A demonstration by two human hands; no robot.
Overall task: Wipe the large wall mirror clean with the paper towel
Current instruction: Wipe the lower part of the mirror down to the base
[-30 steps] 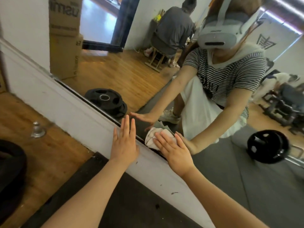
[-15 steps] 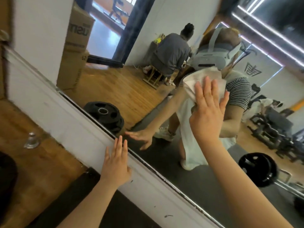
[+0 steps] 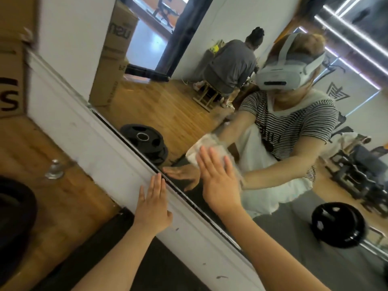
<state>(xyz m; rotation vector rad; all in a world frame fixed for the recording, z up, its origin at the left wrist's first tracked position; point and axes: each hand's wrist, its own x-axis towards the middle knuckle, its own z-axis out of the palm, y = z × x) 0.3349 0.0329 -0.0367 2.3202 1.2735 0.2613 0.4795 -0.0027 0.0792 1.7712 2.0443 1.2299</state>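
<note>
The paper towel [image 3: 206,148] is pressed flat against the wall mirror [image 3: 189,97] by the right hand [image 3: 218,179], fingers straight and spread, not curled round it; it lies low on the glass, at 1 o'clock from the left hand [image 3: 152,206]. The left hand is braced flat, fingers straight and together, on the white frame [image 3: 88,131]. For an even wipe, full palm pressure should be kept and strokes overlapped toward the frame edge. Cardboard boxes [image 3: 12,80] are seen at 10 o'clock; their contents cannot be told.

bare forearms without sleeves; the reflection shows a black-and-white striped short-sleeved top, white apron and white headset.
</note>
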